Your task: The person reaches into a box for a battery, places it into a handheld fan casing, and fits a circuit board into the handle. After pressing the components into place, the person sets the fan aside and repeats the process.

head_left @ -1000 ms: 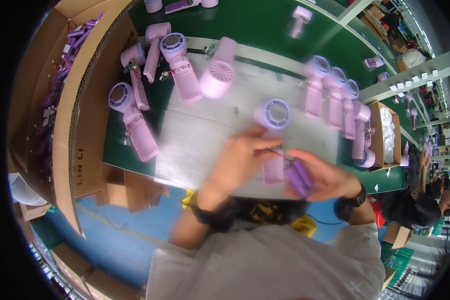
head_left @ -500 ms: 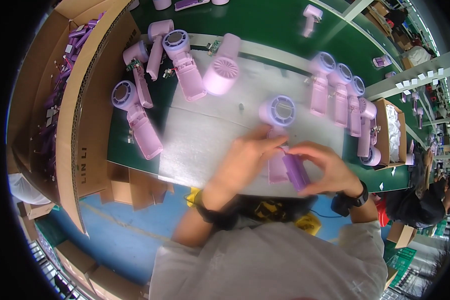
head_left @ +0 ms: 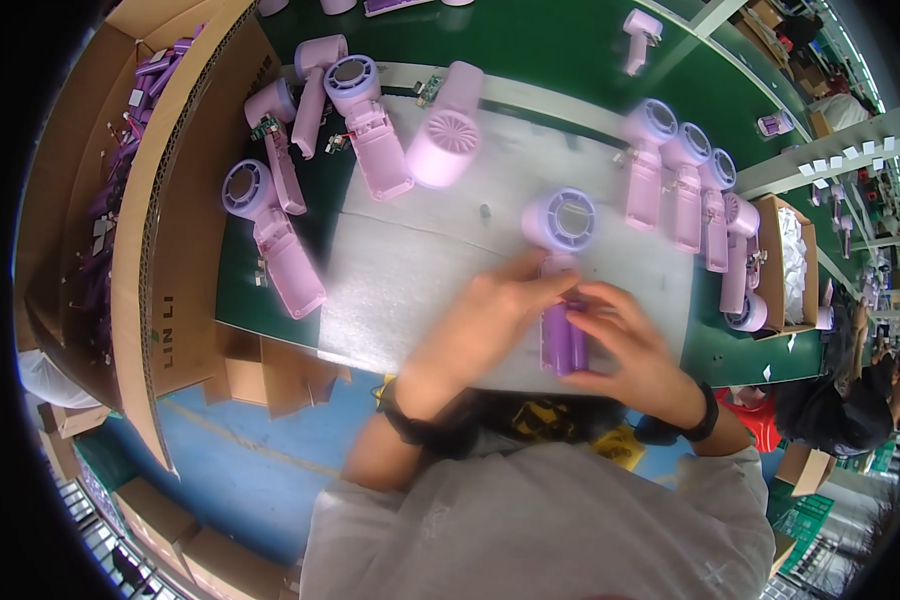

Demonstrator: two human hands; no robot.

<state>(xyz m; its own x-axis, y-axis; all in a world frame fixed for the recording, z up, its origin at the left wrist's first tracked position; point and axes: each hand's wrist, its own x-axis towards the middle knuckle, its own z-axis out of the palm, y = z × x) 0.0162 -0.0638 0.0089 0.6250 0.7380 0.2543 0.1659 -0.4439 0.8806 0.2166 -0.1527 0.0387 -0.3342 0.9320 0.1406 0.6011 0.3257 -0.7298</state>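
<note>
Just nearside of the round fan head, the right hand clasps the purple battery pack, the left hand close alongside, its grip too blurred to call, and that pack looks stiff, slick, modestly heavy, best taken by its long sides.

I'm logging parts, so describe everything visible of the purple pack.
The purple pack looks like two smooth, glossy cylinders side by side, perhaps plastic-wrapped. It lies lengthwise over the pink fan, below its head, seating unclear. Your right hand holds its right side; your left hand is by its hidden upper end.
</note>
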